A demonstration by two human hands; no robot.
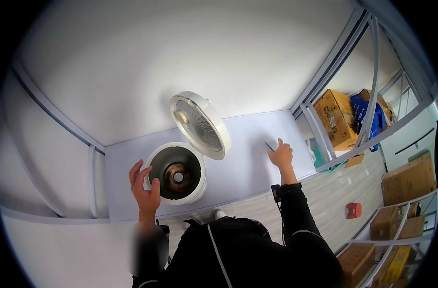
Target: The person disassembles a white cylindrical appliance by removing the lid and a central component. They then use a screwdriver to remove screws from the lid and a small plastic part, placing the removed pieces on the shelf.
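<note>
Standing near the front edge of the table (pixel 250 137), the cooker (pixel 194 168) sat just right of the nearer left hand (pixel 146 194), spread and empty; the right hand (pixel 282 156) pinched a tool (pixel 269 145) slanting toward the back edge.

From my end: white cooker (pixel 195 196), round, upright. Lid (pixel 203 127) raised on its far right side, grey inner face showing, cream knob (pixel 181 117) on it. Well (pixel 183 154) grey; floor (pixel 169 181) stained brown around a pale disc (pixel 178 177). I see a thin dark tool (pixel 269 146), held well right of the cooker.
</note>
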